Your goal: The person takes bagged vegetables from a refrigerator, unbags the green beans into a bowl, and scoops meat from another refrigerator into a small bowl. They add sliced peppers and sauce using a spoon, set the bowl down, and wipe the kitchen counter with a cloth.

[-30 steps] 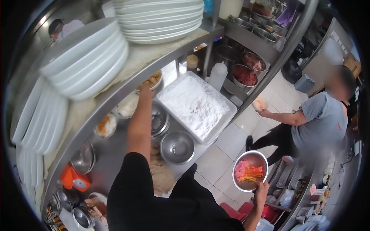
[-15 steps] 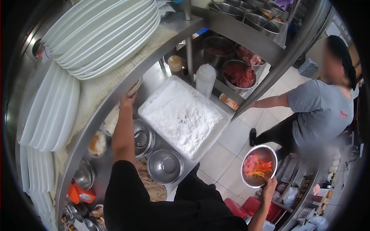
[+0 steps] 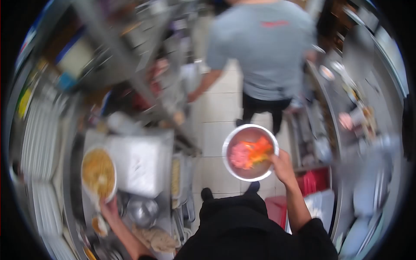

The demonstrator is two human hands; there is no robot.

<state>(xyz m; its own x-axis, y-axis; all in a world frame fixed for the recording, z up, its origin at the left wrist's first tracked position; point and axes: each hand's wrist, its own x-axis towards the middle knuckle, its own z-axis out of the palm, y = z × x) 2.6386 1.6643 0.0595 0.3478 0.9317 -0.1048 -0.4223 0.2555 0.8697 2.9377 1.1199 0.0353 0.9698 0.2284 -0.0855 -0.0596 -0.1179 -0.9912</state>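
Note:
My right hand [image 3: 282,167] is closed on the rim of a metal bowl [image 3: 225,157] in front of my body. In the bowl lie pink meat [image 3: 241,155] and orange and yellow strips [image 3: 260,149] that look like sliced peppers. Over the counter on the left, my left hand [image 3: 109,207] grips the near edge of a white oval dish [image 3: 115,184]. Yellow-brown food [image 3: 99,171], blurred, fills the dish. Beside it is a tray of white powder [image 3: 143,167].
A co-worker in a grey shirt [image 3: 264,47] stands ahead in the tiled aisle [image 3: 219,138]. Metal bowls [image 3: 143,211] and a cloth [image 3: 158,239] are on the left counter. Stacked white plates [image 3: 41,143] line the far left. Red containers [image 3: 313,184] are low on the right.
My view has swung right towards the aisle. The left hand's dish has come out from the shelf's edge and shows its food. The metal bowl stays in my right hand. The co-worker now faces away.

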